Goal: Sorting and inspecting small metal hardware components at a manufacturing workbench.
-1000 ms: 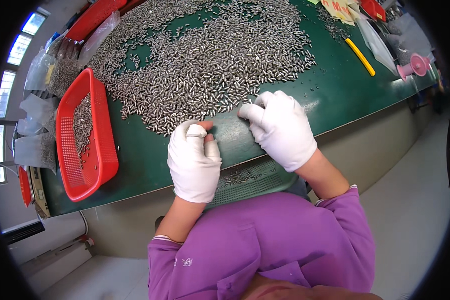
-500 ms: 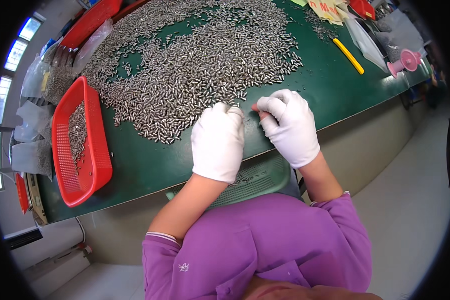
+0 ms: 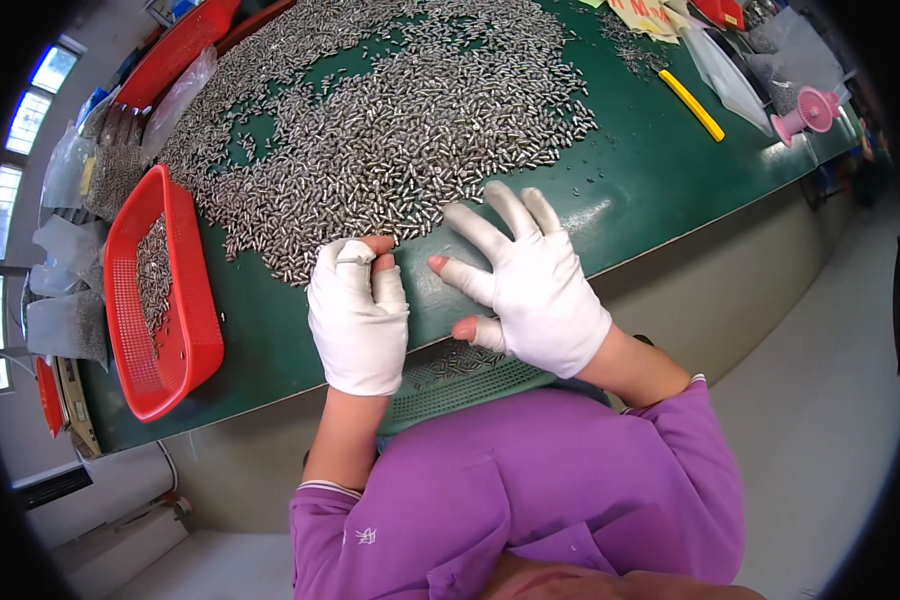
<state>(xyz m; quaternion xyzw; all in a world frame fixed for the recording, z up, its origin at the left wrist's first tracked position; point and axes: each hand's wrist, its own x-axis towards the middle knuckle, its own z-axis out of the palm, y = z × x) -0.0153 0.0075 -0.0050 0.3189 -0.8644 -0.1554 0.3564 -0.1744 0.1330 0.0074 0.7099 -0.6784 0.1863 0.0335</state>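
Observation:
A wide spread of small silvery metal pins [image 3: 410, 150] with pointed-looking ends covers much of the green table [image 3: 270, 345]. My left hand [image 3: 358, 320], in a white glove with bare thumb and index tips, is curled at the near edge of the spread. Its thumb and index finger come close together, and whatever lies between them is too small to make out. To its right my gloved right hand [image 3: 542, 290] is open, palm down with fingers spread, by the table's front edge. Below that edge, at my lap, a green basket [image 3: 470, 392] holds more pins, partly hidden by my hands.
A red basket [image 3: 210, 330] with some pins stands on the left. Clear bags of small parts [image 3: 65, 325] line the far left. At the right lie a yellow-handled tool [image 3: 692, 106], a pink spool-like object [image 3: 808, 112] and plastic bags [image 3: 720, 75].
My left hand has moved left, away from the right hand. The right hand has shifted slightly left and opened from a curled grip, its fingers now spread. More of the green basket's pins show.

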